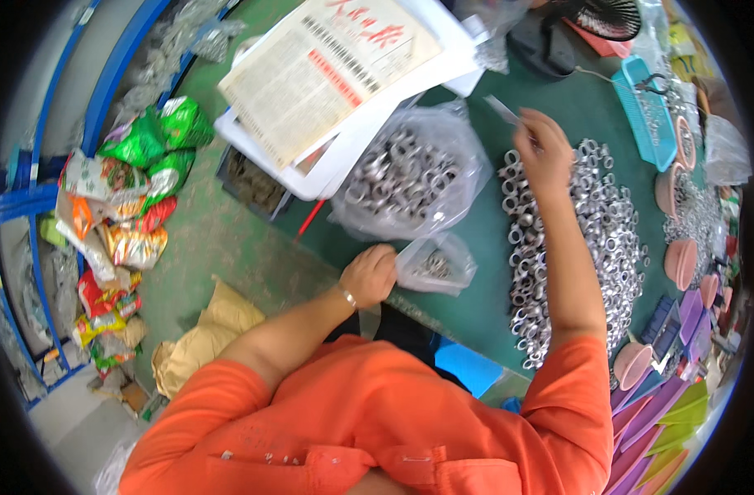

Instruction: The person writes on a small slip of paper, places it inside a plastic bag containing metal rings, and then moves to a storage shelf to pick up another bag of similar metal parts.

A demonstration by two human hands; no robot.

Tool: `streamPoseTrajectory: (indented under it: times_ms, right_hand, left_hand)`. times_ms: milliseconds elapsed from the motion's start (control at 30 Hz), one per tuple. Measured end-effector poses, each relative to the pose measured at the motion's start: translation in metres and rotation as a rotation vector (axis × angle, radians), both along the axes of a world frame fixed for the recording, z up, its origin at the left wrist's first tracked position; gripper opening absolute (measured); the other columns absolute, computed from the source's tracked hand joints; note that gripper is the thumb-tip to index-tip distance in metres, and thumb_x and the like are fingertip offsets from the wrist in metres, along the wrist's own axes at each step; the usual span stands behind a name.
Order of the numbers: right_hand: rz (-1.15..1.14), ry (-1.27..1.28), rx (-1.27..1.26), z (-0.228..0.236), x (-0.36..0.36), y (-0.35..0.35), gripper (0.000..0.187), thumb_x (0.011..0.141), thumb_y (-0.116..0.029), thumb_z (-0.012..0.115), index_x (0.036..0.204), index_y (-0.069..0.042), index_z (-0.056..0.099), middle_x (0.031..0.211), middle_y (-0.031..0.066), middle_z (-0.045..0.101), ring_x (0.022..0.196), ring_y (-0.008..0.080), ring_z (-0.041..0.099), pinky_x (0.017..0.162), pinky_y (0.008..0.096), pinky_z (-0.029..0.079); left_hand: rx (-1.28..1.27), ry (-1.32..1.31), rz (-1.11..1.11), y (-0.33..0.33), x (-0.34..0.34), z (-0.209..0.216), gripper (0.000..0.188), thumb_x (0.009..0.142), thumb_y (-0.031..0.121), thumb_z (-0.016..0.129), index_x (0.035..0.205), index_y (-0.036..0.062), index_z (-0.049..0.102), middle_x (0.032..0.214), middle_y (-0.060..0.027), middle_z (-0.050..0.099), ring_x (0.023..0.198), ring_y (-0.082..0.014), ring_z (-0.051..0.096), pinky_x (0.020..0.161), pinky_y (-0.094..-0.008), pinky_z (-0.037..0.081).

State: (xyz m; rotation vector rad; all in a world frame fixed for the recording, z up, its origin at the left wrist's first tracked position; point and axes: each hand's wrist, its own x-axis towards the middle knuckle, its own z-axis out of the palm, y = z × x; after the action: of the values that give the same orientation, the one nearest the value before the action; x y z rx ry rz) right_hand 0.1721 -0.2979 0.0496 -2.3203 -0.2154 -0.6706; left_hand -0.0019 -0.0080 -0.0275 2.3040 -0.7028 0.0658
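Left hand (369, 275) fingers pinch small crinkled clear bag (435, 264) of metal rings on green surface (476, 289). Right hand (544, 153) fingers grip thin flat strip (502, 109) above shiny ring heap (616, 239).

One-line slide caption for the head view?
Left hand grips a small clear bag; right hand reaches over metal rings.

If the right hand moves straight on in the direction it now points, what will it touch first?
The right hand, over the heap of metal rings, points up and left in the picture. It would probably first meet the small clear strip at its fingers, then bare green table. Depth is unclear.
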Motion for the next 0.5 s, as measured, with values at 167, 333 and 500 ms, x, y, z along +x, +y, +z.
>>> streamPoseTrajectory:
  times_ms: [167,333,500]
  right_hand:
    - [-0.069,0.026,-0.31,0.017,-0.148,-0.001,0.018,0.067,0.007,0.065,0.083,0.0,0.061,0.086,0.0133,0.065,0.075,0.0275,0.063,0.067,0.034,0.052]
    - [-0.101,0.3,-0.383,-0.004,-0.248,0.029,0.011,0.066,0.001,0.066,0.075,-0.003,0.059,0.083,0.0112,0.063,0.07,0.0291,0.06,0.062,0.0389,0.048]
    - [-0.113,0.599,0.04,-0.018,-0.276,0.064,0.009,0.082,-0.009,0.062,0.086,-0.002,0.064,0.087,0.0132,0.063,0.08,0.0326,0.062,0.071,0.0378,0.05]
  left_hand:
    - [-0.157,0.132,-0.049,0.0,0.012,0.009,0.012,0.082,0.008,0.057,0.091,0.0014,0.054,0.091,-0.0139,0.055,0.083,-0.0336,0.055,0.074,-0.0394,0.046]
    - [-0.007,-0.028,0.329,0.053,0.011,0.025,0.025,0.079,0.013,0.06,0.1,0.0004,0.053,0.097,-0.0173,0.055,0.094,-0.036,0.051,0.083,-0.0446,0.041]
    - [0.292,-0.029,0.476,0.088,0.028,0.016,0.037,0.079,0.016,0.065,0.108,-0.0029,0.052,0.107,-0.0208,0.051,0.093,-0.0375,0.051,0.08,-0.0448,0.042]
